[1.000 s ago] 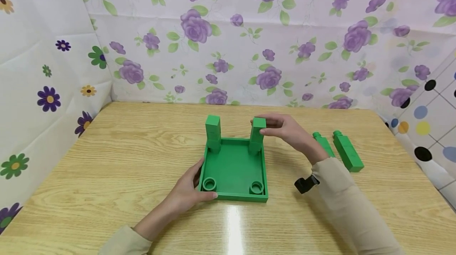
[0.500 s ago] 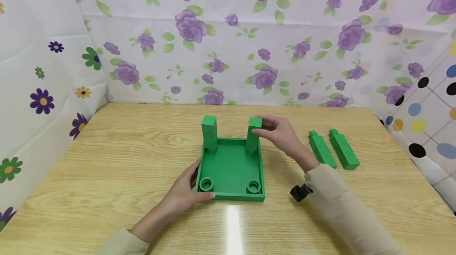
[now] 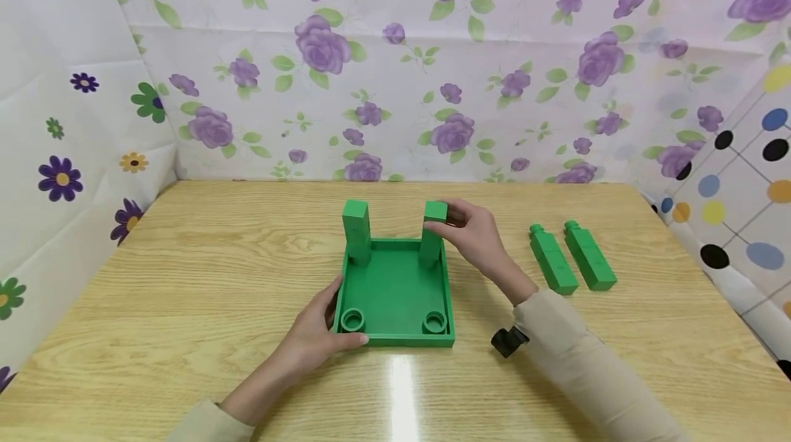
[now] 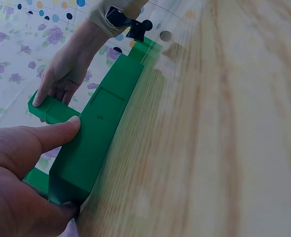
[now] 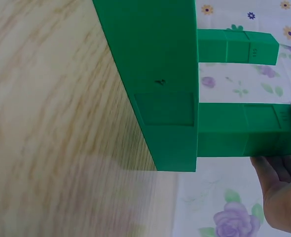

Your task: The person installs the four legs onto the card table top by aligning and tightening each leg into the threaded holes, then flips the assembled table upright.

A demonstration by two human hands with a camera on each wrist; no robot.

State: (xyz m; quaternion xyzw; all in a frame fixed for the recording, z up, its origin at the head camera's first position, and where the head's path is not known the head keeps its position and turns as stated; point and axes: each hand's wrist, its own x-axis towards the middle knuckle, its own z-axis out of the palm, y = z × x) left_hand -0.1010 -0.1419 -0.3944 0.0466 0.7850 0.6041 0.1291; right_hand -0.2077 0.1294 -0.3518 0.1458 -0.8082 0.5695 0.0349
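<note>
A square green tray-like base (image 3: pixel 395 291) with a raised rim lies on the table, with two round sockets in its near corners. Upright in its far left corner stands a green square leg (image 3: pixel 356 233). At the far right corner is a second green leg (image 3: pixel 430 243), its upper part pinched between thumb and fingers of my right hand (image 3: pixel 476 239). My left hand (image 3: pixel 312 332) grips the base at its near left corner, thumb over the rim; the left wrist view shows that thumb (image 4: pixel 59 133) against the base's side. How deep the held leg sits in its socket is hidden.
Two more green legs with round knobbed ends, a left one (image 3: pixel 553 260) and a right one (image 3: pixel 590 257), lie on the wooden table (image 3: pixel 216 257) to the right. Flowered cloth (image 3: pixel 395 85) hangs behind the table. A black wrist mount (image 3: pixel 509 341) sits at the right sleeve.
The whole head view has shifted slightly, with the objects drifting left in it. My right hand keeps its pinch on the leg, and my left hand stays on the base.
</note>
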